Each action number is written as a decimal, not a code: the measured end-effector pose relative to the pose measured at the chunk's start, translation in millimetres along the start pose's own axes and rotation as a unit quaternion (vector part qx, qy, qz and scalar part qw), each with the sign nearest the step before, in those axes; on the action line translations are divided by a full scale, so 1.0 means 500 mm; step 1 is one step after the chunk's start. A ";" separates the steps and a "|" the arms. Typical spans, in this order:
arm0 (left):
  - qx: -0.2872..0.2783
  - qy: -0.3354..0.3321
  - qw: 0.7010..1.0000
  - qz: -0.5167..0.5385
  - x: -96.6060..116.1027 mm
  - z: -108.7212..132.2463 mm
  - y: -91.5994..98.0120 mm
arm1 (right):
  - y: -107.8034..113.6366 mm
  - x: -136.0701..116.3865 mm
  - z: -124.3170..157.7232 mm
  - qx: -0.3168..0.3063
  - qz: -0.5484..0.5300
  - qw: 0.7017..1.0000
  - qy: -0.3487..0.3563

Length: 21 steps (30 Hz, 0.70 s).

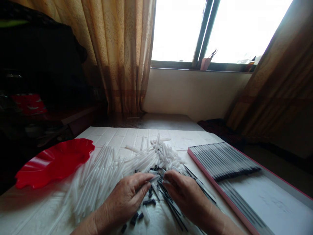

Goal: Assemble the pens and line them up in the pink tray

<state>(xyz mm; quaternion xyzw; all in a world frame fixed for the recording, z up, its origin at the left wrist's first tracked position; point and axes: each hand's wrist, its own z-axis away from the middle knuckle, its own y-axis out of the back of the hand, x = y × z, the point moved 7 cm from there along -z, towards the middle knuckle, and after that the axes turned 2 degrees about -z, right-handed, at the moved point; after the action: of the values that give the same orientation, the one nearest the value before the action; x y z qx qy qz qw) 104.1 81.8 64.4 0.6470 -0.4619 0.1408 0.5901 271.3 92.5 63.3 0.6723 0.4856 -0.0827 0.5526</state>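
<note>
Low over the white table, my left hand pinches a small translucent piece that looks like a pen tube or cap. My right hand is close beside it, fingers curled together; what they hold, if anything, is hidden. Thin black refill-like rods lie beneath and next to the right hand. Short black plugs are scattered between my wrists. Beyond the fingers is a heap of short whitish caps. A large pile of long clear tubes spreads to the left.
At the left stands a red scalloped tray. A pink-edged shallow box on the right holds a row of pen-like sticks with dark ends. A curtain and a window are behind the table.
</note>
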 end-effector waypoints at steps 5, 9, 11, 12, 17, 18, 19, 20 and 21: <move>-0.035 -0.004 0.999 0.008 0.009 0.006 -0.016 | 0.009 -0.017 -0.001 0.017 -0.069 0.997 0.029; -0.053 -0.015 0.998 0.028 0.017 0.010 -0.025 | 0.005 -0.014 -0.001 0.002 -0.107 0.994 -0.019; -0.056 -0.010 0.998 0.038 0.017 0.010 -0.027 | 0.005 -0.015 -0.001 -0.002 -0.092 0.995 -0.032; -0.056 -0.005 0.998 0.040 0.016 0.010 -0.027 | 0.007 -0.017 -0.002 0.001 -0.083 0.996 -0.027; -0.080 -0.005 0.996 0.028 0.025 0.009 -0.026 | 0.018 -0.028 -0.008 0.030 -0.087 0.995 0.040; -0.086 -0.006 0.996 0.025 0.027 0.009 -0.026 | 0.018 -0.028 -0.008 0.033 -0.090 0.994 0.050; -0.093 -0.004 0.995 0.021 0.028 0.009 -0.027 | 0.019 -0.027 -0.008 0.035 -0.091 0.994 0.056; -0.098 -0.002 0.995 0.019 0.028 0.009 -0.027 | 0.019 -0.026 -0.008 0.036 -0.091 0.993 0.061; -0.102 0.000 0.995 0.018 0.027 0.010 -0.028 | 0.019 -0.026 -0.008 0.036 -0.091 0.993 0.066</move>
<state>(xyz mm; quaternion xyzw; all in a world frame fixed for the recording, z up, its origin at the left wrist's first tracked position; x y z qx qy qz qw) 120.5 69.9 64.1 0.5749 -0.4854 0.1029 0.6506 269.8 89.2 79.3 0.6491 0.5764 -0.1058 0.4850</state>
